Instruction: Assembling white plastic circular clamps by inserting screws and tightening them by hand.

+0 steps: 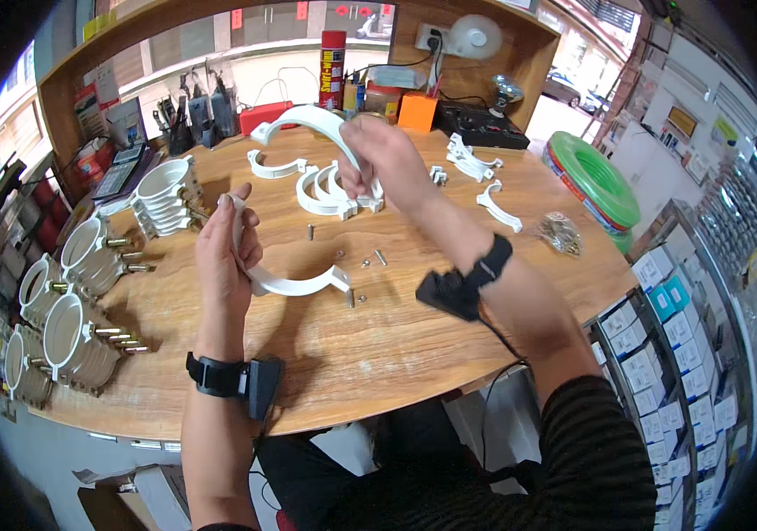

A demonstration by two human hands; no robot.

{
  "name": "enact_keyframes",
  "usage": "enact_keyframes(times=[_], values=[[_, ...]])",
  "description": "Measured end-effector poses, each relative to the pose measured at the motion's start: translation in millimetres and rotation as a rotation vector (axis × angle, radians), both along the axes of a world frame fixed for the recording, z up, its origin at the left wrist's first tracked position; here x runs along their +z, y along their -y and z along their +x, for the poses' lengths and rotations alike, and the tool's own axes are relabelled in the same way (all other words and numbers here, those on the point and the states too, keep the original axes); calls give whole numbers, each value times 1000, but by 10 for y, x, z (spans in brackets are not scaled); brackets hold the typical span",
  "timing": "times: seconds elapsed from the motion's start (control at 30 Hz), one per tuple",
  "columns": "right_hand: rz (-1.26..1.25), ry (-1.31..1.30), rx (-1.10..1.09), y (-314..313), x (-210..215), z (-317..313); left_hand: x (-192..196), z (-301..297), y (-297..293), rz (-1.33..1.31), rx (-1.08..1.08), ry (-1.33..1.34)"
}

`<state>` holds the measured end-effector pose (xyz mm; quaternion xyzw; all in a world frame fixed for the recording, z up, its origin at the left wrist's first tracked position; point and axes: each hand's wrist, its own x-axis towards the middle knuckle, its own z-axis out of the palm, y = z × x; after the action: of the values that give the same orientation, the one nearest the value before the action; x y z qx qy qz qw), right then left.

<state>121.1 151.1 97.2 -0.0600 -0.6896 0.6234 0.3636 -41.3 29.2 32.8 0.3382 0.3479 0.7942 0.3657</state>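
My left hand (224,257) grips a white half-ring pipe clamp piece (294,285) by one end, its curve hanging over the wooden table (378,354). Held higher, my right hand (378,155) is closed on a second white half-ring clamp piece (308,119) above a small heap of white clamp halves (321,190). Loose screws and nuts (370,261) lie on the table between my forearms. Both wrists wear black bands with small black units.
Assembled white clamps with brass bolts (86,292) line the table's left edge. More clamp halves (485,181), a bag of brass hardware (560,234), a green hose coil (595,181), a red spray can (332,57) and an orange box (417,112) stand behind. Boxed shelves (679,354) rise on the right.
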Motion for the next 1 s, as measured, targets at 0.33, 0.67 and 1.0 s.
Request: enact_keyframes(times=[0.33,0.67,1.0], values=[[62,-156,23,566,-464,472,50,264,134,221,-259,-97],[-76,-247,205,611,-489,417,92,246,188,268,-229,-169],[105,-221,160,612,-607,382,76,209,189,239,-146,-192]])
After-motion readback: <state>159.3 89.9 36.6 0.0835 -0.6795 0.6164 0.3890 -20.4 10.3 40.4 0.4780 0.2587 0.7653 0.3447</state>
